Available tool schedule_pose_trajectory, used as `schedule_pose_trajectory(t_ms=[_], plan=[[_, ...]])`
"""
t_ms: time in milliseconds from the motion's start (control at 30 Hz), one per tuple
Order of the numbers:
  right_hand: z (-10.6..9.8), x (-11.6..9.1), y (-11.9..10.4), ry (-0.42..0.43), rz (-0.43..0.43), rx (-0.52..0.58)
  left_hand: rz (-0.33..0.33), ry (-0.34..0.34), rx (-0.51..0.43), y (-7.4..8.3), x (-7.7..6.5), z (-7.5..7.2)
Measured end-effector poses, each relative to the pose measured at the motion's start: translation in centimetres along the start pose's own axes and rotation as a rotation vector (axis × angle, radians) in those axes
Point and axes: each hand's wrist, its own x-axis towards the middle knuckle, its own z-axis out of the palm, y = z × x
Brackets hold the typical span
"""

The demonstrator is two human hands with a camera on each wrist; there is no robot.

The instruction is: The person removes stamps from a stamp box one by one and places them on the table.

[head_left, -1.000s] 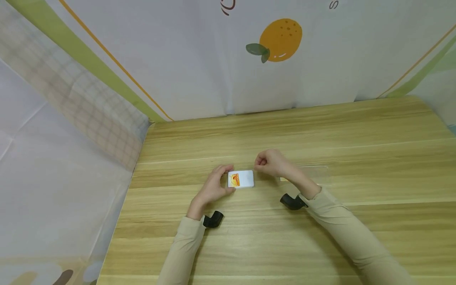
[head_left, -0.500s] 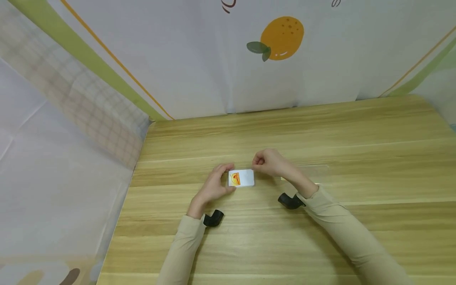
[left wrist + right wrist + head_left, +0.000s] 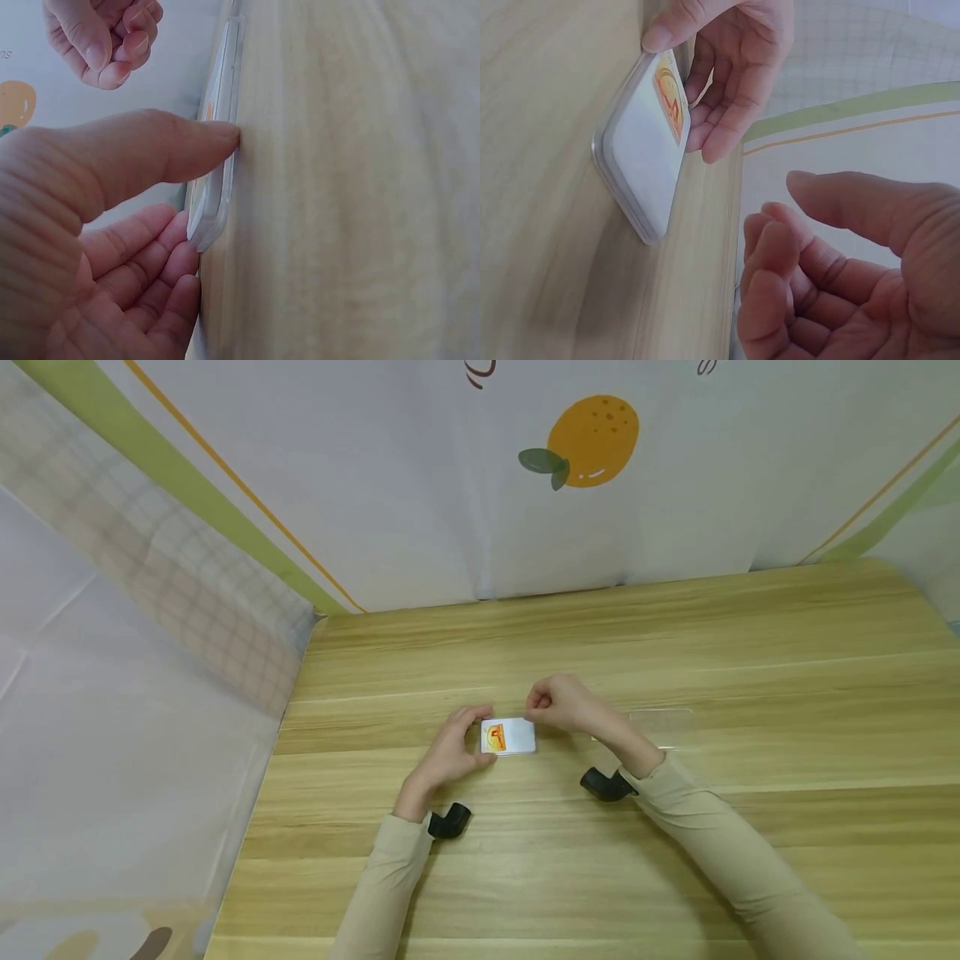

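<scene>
A flat pack of white cards (image 3: 519, 736) with rounded corners lies on the table in a clear plastic tray (image 3: 235, 71). An orange and yellow picture is printed at the left end of its top. My left hand (image 3: 448, 750) grips it by that end, thumb on the near edge and fingers on the far edge. Over the pack's right far corner hovers my right hand (image 3: 566, 703). In the right wrist view its fingers (image 3: 769, 247) are loosely curled, the thumb stands apart from them, and nothing shows between.
A clear plastic cover (image 3: 663, 720) lies on the wooden table (image 3: 540, 877) to the right, partly hidden by the right forearm. Black wrist pieces (image 3: 450, 821) stick out from both cuffs. A printed cloth (image 3: 420, 485) hangs behind the table's far edge.
My right hand has drifted slightly left, from beside the pack to over its right far corner. The left hand and the pack have stayed in place.
</scene>
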Motion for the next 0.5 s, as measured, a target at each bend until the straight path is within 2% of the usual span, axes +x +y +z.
schedule_pose_trajectory(t_ms=[500], plan=[[0.63, 0.5, -0.18, -0.027, 0.0, 0.025, -0.002, 0.004, -0.006, -0.22, 0.01, 0.05]])
